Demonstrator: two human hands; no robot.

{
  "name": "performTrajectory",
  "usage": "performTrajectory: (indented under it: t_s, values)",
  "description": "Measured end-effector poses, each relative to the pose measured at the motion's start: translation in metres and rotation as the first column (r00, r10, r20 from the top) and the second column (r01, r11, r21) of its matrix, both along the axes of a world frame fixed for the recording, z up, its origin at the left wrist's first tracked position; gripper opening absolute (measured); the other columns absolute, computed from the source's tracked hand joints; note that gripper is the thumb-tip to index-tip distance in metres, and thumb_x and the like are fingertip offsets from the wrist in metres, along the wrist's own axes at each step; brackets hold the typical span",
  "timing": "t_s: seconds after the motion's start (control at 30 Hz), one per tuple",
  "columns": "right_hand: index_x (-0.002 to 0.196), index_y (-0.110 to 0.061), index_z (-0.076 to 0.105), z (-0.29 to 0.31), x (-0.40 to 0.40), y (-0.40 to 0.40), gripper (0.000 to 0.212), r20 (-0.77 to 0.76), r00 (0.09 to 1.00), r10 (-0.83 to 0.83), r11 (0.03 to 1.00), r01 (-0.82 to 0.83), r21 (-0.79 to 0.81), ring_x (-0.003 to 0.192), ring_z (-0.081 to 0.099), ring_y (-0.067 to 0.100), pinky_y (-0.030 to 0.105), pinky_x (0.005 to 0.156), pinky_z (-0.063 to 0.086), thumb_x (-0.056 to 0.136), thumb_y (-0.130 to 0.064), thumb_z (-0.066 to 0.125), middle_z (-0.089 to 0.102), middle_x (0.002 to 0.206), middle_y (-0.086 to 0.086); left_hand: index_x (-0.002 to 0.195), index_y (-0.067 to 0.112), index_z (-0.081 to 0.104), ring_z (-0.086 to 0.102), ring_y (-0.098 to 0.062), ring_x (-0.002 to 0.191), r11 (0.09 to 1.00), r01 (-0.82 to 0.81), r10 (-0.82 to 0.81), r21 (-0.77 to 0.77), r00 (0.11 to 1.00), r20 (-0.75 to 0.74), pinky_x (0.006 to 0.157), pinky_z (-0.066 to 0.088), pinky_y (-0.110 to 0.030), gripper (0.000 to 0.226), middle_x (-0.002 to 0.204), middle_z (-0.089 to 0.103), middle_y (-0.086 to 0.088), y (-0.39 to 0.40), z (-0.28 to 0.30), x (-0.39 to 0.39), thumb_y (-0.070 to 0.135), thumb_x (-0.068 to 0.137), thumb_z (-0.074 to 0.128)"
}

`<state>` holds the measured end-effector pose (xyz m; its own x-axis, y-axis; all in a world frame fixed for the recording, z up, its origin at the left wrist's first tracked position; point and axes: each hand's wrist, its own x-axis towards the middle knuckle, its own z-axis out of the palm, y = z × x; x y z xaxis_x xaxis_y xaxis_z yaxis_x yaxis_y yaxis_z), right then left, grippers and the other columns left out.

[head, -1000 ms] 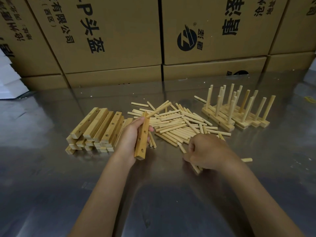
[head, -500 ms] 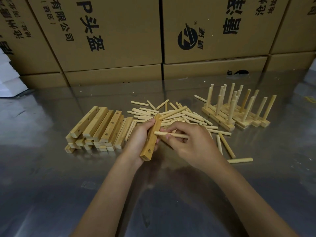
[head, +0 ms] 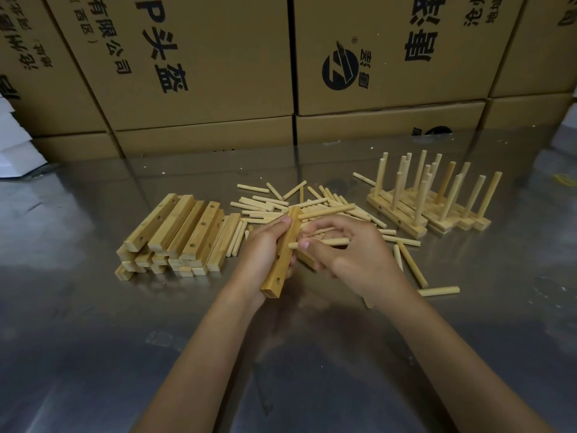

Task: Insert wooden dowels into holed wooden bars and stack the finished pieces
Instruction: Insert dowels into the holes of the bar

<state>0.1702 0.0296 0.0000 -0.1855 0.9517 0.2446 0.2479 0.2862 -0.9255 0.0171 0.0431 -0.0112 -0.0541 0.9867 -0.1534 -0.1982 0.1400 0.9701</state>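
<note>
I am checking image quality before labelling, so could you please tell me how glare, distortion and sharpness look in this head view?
Head view: the steel table shows broad soft glare and mirrors the cardboard boxes; wide-angle distortion tilts the box edges outward; the left hand, right hand, held bar and loose dowels are fairly sharp; the corners look soft.

Left hand point(head: 265, 251): fingers curled round a wooden bar point(head: 282, 254), thumb on its upper end, forearm reaching in from the near edge of the table. Right hand point(head: 346, 251): pinches a dowel point(head: 321, 242) beside the bar, wrist bent inward, forearm entering from lower right.
</note>
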Motion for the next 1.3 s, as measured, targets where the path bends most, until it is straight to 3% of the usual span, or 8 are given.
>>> performTrajectory:
  t_s: [0.13,0.37,0.5,0.67,0.73,0.87,1.1,1.3]
  values:
    - [0.109,-0.014,0.059,0.011,0.006,-0.002,0.032,-0.199,0.971,0.134,0.971,-0.169,-0.171,0.055,0.063,0.019,0.027,0.048,0.049,0.083,-0.015,0.078,0.074,0.073,0.008,0.094,0.012,0.070,0.051,-0.010,0.046,0.997,0.052,-0.044,-0.063,0.992,0.122,0.039,0.036,-0.020,0.029,0.061,0.057,-0.001,-0.002,0.002,0.003,0.028,0.103,0.048]
    - [0.079,-0.014,0.069,0.012,0.045,0.016,0.016,0.217,0.976,0.001,0.983,0.039,-0.179,0.048,0.048,0.006,0.017,0.046,0.040,0.086,-0.027,0.075,0.058,0.056,-0.005,0.097,0.004,0.062,0.045,-0.010,0.047,0.997,0.041,-0.017,-0.068,0.949,0.315,0.032,0.032,-0.016,0.030,0.073,0.057,-0.006,-0.003,0.008,-0.012,0.025,0.106,0.041]
    - [0.065,-0.022,0.065,0.004,0.054,0.018,0.033,0.792,0.611,-0.012,0.985,0.143,-0.095,0.068,0.060,0.006,0.030,0.064,0.046,0.078,-0.050,0.075,0.063,0.062,-0.012,0.089,0.003,0.063,0.044,-0.011,0.048,0.997,0.015,0.011,-0.081,0.950,0.311,0.032,0.032,-0.017,0.034,0.072,0.051,-0.008,-0.002,0.008,-0.014,0.025,0.106,0.042]
    - [0.073,-0.028,0.065,0.005,0.036,0.010,0.014,0.874,0.486,0.001,0.983,0.161,-0.090,0.082,0.059,0.010,0.031,0.068,0.044,0.077,-0.040,0.070,0.066,0.078,-0.012,0.090,0.004,0.063,0.046,-0.010,0.048,0.997,0.013,0.013,-0.078,0.946,0.323,0.033,0.032,-0.017,0.033,0.073,0.055,-0.008,-0.003,0.008,-0.014,0.024,0.105,0.042]
    - [0.073,-0.026,0.066,0.006,0.033,0.008,0.013,0.835,0.548,-0.039,0.991,0.131,-0.040,0.077,0.059,0.009,0.030,0.063,0.044,0.076,-0.039,0.066,0.066,0.073,-0.012,0.089,0.003,0.062,0.046,-0.010,0.047,0.997,0.007,0.021,-0.082,0.941,0.337,0.032,0.032,-0.017,0.033,0.073,0.056,-0.008,-0.003,0.009,-0.014,0.023,0.106,0.042]
    - [0.076,-0.022,0.062,0.015,0.024,-0.001,0.013,0.374,0.918,0.132,0.988,-0.089,-0.130,0.062,0.061,0.012,0.035,0.061,0.050,0.078,-0.035,0.061,0.069,0.064,-0.004,0.098,0.004,0.059,0.045,-0.010,0.045,0.998,-0.003,0.030,-0.071,0.922,0.385,0.031,0.031,-0.016,0.027,0.072,0.058,-0.006,-0.002,0.009,-0.014,0.021,0.106,0.039]
    - [0.085,-0.019,0.076,0.011,0.000,-0.015,0.009,0.103,0.947,0.303,0.948,-0.311,0.067,0.070,0.059,-0.011,0.007,0.063,0.041,0.084,-0.010,0.075,0.063,0.064,-0.016,0.091,0.006,0.066,0.050,-0.013,0.053,0.993,-0.038,0.069,-0.115,0.956,0.286,0.054,0.043,-0.026,0.033,0.070,0.062,-0.003,0.001,0.006,-0.013,0.027,0.103,0.044]
    - [0.083,-0.037,0.077,0.012,0.004,-0.012,0.023,0.144,0.969,0.199,0.958,-0.223,0.179,0.063,0.047,0.002,0.015,0.061,0.040,0.079,-0.014,0.075,0.064,0.074,-0.027,0.077,0.008,0.068,0.049,-0.017,0.060,0.991,-0.072,0.096,-0.110,0.967,0.235,0.060,0.042,-0.029,0.040,0.069,0.058,-0.005,0.002,0.004,-0.013,0.028,0.103,0.047]
